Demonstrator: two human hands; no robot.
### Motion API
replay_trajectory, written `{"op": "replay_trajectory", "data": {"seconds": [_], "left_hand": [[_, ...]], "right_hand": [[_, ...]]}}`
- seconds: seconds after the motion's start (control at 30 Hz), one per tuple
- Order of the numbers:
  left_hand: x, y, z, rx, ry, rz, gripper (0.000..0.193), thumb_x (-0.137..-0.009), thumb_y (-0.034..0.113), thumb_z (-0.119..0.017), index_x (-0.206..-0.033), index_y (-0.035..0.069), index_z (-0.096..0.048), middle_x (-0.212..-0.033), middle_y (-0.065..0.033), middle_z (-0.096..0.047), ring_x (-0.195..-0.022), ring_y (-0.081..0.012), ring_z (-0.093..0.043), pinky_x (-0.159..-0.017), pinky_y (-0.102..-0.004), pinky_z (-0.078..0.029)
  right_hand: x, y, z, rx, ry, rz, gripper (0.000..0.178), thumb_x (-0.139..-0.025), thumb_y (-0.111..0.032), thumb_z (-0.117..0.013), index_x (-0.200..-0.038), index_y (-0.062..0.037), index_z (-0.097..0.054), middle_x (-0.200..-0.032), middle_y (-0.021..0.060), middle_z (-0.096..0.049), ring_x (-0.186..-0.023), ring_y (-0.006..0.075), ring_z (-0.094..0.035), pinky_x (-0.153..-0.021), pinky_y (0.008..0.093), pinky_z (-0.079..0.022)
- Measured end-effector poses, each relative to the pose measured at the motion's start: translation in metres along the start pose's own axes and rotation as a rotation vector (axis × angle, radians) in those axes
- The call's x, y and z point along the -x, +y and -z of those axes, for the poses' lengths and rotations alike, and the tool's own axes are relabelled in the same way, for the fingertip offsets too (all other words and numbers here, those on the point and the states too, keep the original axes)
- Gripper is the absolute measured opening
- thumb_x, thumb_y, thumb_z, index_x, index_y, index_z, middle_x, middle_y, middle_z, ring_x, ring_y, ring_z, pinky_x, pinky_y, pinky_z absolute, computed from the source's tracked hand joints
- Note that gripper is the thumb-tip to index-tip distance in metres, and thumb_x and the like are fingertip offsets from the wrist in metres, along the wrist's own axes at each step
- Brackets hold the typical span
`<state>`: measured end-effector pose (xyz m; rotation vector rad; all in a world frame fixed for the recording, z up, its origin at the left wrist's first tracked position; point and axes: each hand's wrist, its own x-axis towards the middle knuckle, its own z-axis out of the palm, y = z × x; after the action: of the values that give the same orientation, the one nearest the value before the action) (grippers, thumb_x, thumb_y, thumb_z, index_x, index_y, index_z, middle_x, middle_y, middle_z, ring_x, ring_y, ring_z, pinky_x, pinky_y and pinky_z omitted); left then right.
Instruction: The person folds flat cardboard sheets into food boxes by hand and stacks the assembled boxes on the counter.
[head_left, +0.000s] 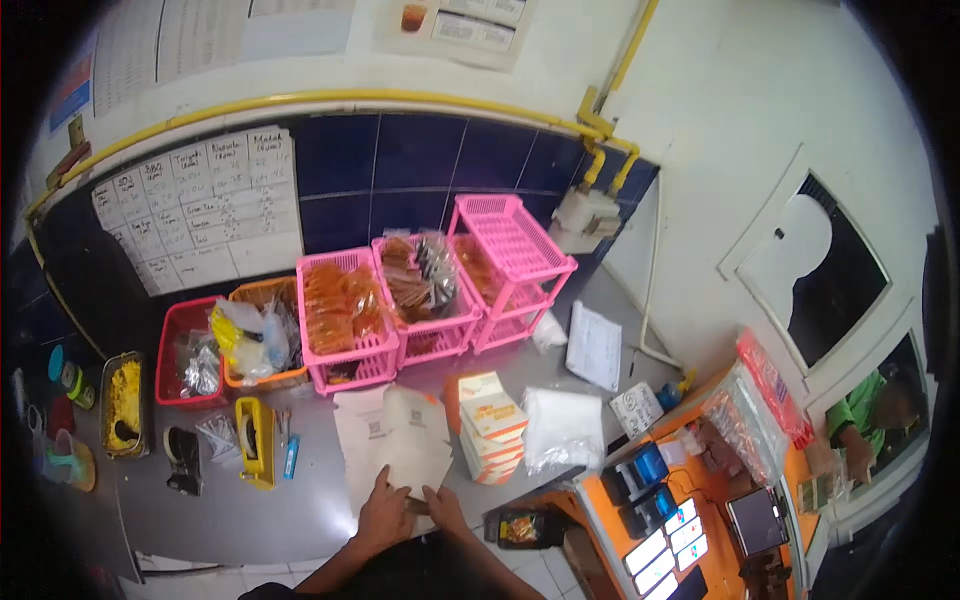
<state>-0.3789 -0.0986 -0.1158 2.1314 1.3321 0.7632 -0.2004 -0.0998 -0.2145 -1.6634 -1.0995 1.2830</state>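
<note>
Grasping flat beige paper [402, 445] with fingers of left hand [380, 517] and right hand [445, 509], at grey metal surface [300, 512] front edge.
Could slip if pinched loosely, or topple adjacent white-and-orange carton stack [492, 425] if swung right.

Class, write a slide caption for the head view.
Left hand and right hand touch flat, pale, printed papers beside stacked white-and-orange cardboard boxes.

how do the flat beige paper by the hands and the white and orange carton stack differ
The beige paper lies flat, while the white and orange carton stack rises in layers. The paper is mostly plain with small dark print; the cartons carry bold orange patches. The left hand touches the paper; no hand touches the cartons. Both rest on the grey metal counter.
</note>
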Motion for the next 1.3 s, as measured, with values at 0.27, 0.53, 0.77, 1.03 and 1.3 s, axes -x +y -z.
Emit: {"op": "replay_trajectory", "data": {"seconds": [0.27,0.53,0.77,1.03,1.3], "left_hand": [[-0.008,-0.023,-0.038,0.095,0.245,0.136,0.018,-0.093,0.012,-0.064,-0.086,-0.004,-0.064,-0.092,-0.0199,-0.067,-0.085,-0.0361,-0.064,-0.076,-0.0407,-0.054],[-0.014,-0.044,-0.057,0.889,0.219,0.606,0.013,-0.095,0.013,-0.069,-0.088,0.002,-0.066,-0.086,-0.0041,-0.067,-0.071,-0.0075,-0.056,-0.061,-0.0256,-0.046],[-0.019,-0.04,-0.047,0.778,0.041,0.552,0.014,-0.096,0.014,-0.068,-0.096,0.001,-0.07,-0.075,-0.0004,-0.063,-0.066,-0.0064,-0.054,-0.059,-0.0224,-0.042],[-0.028,-0.028,-0.041,0.797,-0.013,0.492,0.018,-0.1,0.007,-0.061,-0.111,-0.004,-0.069,-0.086,-0.007,-0.07,-0.075,-0.0108,-0.065,-0.07,-0.0267,-0.054],[-0.031,-0.037,-0.041,0.91,-0.112,0.369,0.02,-0.101,0.003,-0.057,-0.115,-0.006,-0.068,-0.095,-0.0114,-0.071,-0.08,-0.0159,-0.07,-0.075,-0.0294,-0.059]], "right_hand": [[0.008,0.013,-0.015,0.014,-0.035,-0.041,0.039,-0.099,-0.029,-0.061,-0.119,0.0049,-0.064,-0.101,0.0184,-0.071,-0.092,0.0285,-0.069,-0.079,0.0407,-0.055],[0.019,-0.015,-0.01,-0.53,0.149,-0.054,0.03,-0.097,-0.019,-0.069,-0.111,0.0068,-0.067,-0.089,0.0088,-0.073,-0.08,0.0147,-0.07,-0.074,0.0296,-0.059],[0.027,-0.052,0.006,-0.098,0.1,0.12,0.017,-0.091,-0.013,-0.075,-0.099,0.0023,-0.074,-0.086,0.0088,-0.071,-0.077,0.0149,-0.071,-0.07,0.0299,-0.057],[0.019,-0.064,0.015,-0.028,0.245,0.242,0.015,-0.085,-0.01,-0.077,-0.087,0.0036,-0.073,-0.084,0.0157,-0.069,-0.072,0.0247,-0.071,-0.066,0.0343,-0.057],[0.018,-0.067,0.018,-0.034,0.22,0.269,0.009,-0.085,-0.006,-0.076,-0.088,0.0021,-0.073,-0.085,0.0147,-0.069,-0.072,0.0232,-0.07,-0.066,0.0326,-0.058]]}}
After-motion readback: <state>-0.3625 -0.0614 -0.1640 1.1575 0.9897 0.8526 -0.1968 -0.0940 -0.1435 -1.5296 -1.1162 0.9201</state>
